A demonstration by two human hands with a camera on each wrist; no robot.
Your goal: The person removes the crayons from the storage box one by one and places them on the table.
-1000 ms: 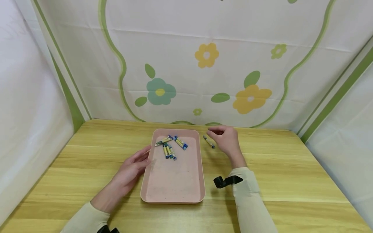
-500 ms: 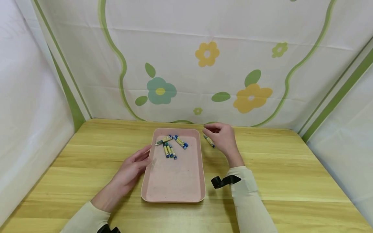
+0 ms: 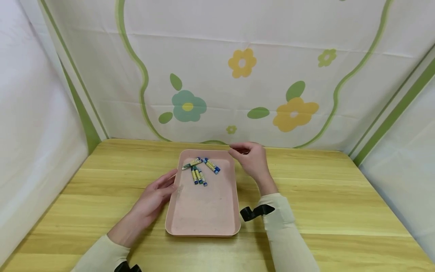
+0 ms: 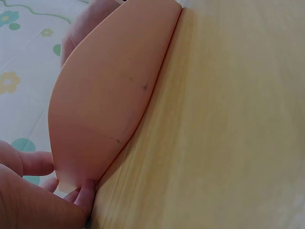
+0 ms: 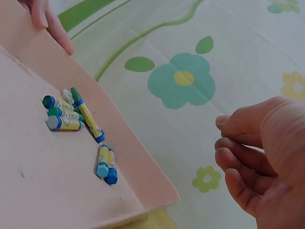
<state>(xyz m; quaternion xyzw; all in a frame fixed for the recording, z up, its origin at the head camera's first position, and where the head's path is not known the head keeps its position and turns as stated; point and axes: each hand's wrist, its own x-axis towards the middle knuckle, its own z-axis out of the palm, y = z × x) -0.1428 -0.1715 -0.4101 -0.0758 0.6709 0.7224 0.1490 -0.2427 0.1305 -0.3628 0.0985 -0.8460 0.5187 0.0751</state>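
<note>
A pink tray (image 3: pixel 204 211) lies on the table, with several crayons (image 3: pixel 198 175) in yellow wrappers with blue bands near its far end. My left hand (image 3: pixel 153 198) holds the tray's left edge; in the right wrist view its thumb laps over the rim while a finger stays outside. My right hand (image 3: pixel 250 160) hovers by the tray's far right corner, fingers loosely bent. In the right wrist view, I see nothing between its fingertips (image 5: pixel 222 121). The crayon that lay on the table right of the tray is out of sight, where the right hand now covers that spot.
The wooden table (image 3: pixel 323 211) extends to both sides of the tray. A white cloth with printed flowers (image 3: pixel 217 68) hangs along the back edge, and white side cloths (image 3: pixel 404 151) enclose left and right. Black wrist straps (image 3: pixel 256 212) sit on the sleeves.
My right hand has moved left from above the table to the tray's far right corner, covering where the loose crayon lay. The left hand keeps its hold on the tray.
</note>
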